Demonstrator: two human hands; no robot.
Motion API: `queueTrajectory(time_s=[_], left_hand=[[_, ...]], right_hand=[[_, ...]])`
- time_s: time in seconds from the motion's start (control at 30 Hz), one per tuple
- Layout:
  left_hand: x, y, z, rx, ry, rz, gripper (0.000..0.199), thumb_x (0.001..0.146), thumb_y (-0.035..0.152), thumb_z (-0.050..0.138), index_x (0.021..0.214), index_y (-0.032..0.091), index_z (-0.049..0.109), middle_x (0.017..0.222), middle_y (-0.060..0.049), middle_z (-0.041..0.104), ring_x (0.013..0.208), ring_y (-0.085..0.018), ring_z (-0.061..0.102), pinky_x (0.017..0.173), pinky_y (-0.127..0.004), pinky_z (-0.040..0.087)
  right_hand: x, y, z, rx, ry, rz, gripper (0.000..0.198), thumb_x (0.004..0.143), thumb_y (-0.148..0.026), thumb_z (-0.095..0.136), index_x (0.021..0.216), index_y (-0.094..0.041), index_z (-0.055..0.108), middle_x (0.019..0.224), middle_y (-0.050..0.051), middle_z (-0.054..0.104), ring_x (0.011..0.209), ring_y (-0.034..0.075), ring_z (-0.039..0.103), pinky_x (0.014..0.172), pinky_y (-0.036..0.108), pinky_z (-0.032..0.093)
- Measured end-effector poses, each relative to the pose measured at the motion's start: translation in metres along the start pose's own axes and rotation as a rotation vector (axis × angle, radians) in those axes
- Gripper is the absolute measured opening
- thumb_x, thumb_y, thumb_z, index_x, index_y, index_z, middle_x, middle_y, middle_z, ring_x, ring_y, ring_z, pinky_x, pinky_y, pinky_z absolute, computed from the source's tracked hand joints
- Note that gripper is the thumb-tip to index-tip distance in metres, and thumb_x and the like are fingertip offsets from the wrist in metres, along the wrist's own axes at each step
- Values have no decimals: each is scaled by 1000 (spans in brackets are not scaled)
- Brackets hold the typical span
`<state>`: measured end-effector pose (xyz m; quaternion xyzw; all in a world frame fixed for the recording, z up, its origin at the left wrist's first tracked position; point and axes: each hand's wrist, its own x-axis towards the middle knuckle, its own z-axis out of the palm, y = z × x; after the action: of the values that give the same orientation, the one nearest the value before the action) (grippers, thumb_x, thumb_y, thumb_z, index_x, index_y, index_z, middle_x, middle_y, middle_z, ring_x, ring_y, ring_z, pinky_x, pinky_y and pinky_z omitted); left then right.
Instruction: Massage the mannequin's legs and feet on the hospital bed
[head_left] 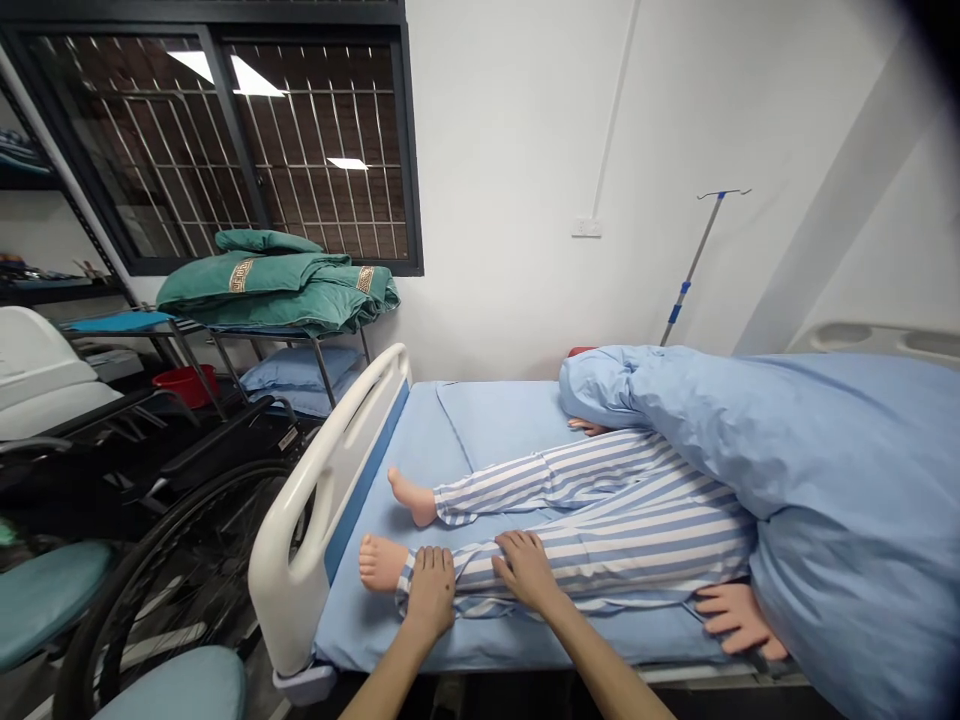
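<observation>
A manikin with smooth, plastic-looking feet lies on the bed in blue-and-white striped trousers [645, 548]. My left hand [433, 592] is closed over the cuffed lower leg, just above the near foot [381, 563]. Farther up the same leg, around the shin below the knee, my right hand [529, 572] curves over the cloth with its thumb apart. The far foot [412, 497] rests toes up on the sheet. A light blue quilt [832, 470] covers the upper body, and the manikin's near hand [739, 618] sticks out from under it.
The white footboard [300, 520] rises left of the feet. Beyond it stand a wheelchair [225, 520] and round stool seats [184, 690]. Green folded bedding [277, 285] lies on a rack under the barred window. A drip pole [686, 280] stands behind the bed.
</observation>
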<state>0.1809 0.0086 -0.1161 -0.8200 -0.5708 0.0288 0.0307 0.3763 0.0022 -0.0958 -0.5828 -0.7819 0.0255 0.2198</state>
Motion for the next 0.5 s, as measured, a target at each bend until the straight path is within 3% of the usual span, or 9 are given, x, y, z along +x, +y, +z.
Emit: queueTrajectory(time_s=[0.37, 0.5], left_hand=[[20, 50, -4, -206, 12, 37, 80, 55, 29, 54, 128, 6, 33, 122, -18, 42, 108, -32, 36, 97, -48, 16], [23, 56, -5, -238, 17, 56, 77, 57, 31, 54, 127, 7, 34, 124, -17, 42, 110, -31, 35, 97, -48, 16]], right_hand=[[2, -6, 6, -29, 50, 49, 25, 83, -29, 40, 102, -22, 55, 98, 4, 58, 94, 18, 46, 90, 35, 22], [3, -9, 5, -48, 35, 69, 24, 83, -28, 39, 101, -22, 55, 98, 4, 59, 93, 18, 46, 90, 35, 21]])
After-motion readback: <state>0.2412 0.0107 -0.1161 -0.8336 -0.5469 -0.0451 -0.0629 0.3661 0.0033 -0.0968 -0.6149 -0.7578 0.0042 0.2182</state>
